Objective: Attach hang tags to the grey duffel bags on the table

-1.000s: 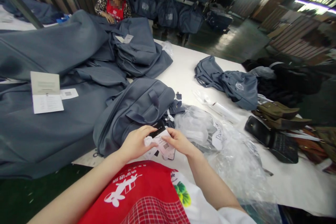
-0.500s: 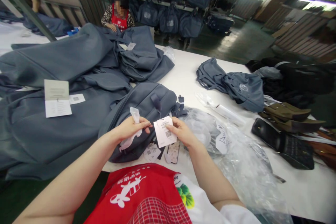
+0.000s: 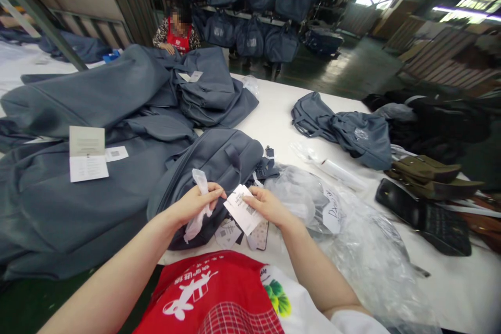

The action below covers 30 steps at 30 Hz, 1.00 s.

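In the head view, a big room has blue bags [image 3: 250,39] hanging on a rack at the back, and a person in a red apron [image 3: 180,42] is at the far side of the white table [image 3: 270,102]. Your right hand [image 3: 268,206] grips a white card [image 3: 239,210] with small print and a square code, thumb on top. The card is in front of you, just above the table's near edge. Your left hand [image 3: 199,202] is closed around a crumpled white strip [image 3: 195,227], its thumb and finger pinched near the card's corner; you cannot tell if they hold a string. A plump blue bag [image 3: 211,159] lies just behind your left hand. More cards [image 3: 227,232] lie below the one you hold. Clear plastic [image 3: 368,250] is heaped to your right.
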### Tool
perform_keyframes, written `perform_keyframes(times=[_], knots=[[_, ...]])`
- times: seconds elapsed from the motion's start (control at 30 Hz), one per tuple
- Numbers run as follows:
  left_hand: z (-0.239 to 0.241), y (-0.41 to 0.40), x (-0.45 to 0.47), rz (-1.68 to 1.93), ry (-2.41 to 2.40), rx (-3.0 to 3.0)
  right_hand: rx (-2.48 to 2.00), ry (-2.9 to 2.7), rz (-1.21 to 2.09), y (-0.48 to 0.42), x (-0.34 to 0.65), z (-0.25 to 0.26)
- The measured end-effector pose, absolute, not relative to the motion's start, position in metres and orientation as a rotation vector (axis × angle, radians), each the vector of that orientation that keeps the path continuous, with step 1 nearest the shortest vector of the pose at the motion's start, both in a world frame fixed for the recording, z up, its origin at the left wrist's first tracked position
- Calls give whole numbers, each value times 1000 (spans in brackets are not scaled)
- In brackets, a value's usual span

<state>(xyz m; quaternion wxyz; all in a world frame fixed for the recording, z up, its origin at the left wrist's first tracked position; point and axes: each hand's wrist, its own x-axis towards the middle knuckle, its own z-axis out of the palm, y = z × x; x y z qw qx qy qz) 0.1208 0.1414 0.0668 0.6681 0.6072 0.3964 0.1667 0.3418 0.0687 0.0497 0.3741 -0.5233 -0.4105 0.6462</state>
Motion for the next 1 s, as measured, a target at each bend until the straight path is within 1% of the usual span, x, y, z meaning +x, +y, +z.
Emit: perform_keyframes(times=[0.17,0.33,0.37,0.5,0.57,0.7,0.8,0.9,1.0], knots=[[57,125,130,511,927,1390,-1398,-971,1428,71,320,26],[47,115,136,630,996,1385,-1538,-1355,879,66,306,17],[46,114,136,639,1004,1372,-1516,-1438,869,65,304,17],[44,113,131,610,983,1345,-1455,-1628,1056,62,300,19],[43,115,126,578,992,1423,-1500,-1739,1011,61,299,24],[42,121,111,465,1042,1796,-1564,-2059,842,62,302,40],[40,123,102,384,1057,1951,-1699,-2147,846,66,305,44],[38,124,96,349,1035,2012,-1767,-1982,957,72,305,30],[33,123,94,409,1051,1856,-1566,-1462,1323,75,296,6]])
